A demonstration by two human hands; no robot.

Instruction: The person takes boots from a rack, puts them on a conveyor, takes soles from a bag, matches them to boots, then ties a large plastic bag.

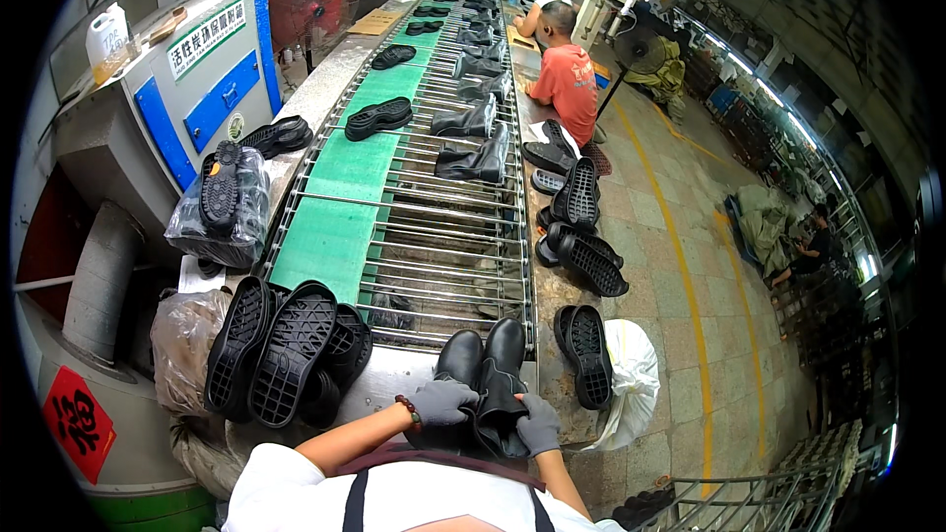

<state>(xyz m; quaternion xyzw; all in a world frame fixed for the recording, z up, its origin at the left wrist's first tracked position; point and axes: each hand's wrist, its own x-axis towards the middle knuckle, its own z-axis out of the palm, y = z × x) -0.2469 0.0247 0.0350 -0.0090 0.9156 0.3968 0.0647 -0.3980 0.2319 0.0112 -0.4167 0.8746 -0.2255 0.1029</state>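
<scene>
Two black leather boots (504, 360) stand side by side at the near end of the conveyor, toes pointing away from me. My right hand (538, 424), in a grey glove, grips the opening of the right-hand boot at its right edge. My left hand (442, 403), gloved alike with a beaded bracelet at the wrist, is closed at the boots' upper part. Its fingertips reach the inner side of the right-hand boot, and it partly covers the left-hand boot (460, 355). Several black boot soles (293, 350) lean together to the left of my hands.
A roller conveyor (448, 236) with a green belt (330, 246) runs away from me, carrying soles and boots. More soles (583, 355) lie along the right ledge beside a white bag (631, 374). A wrapped bundle (222, 217) sits left. Two people (567, 74) sit farther along.
</scene>
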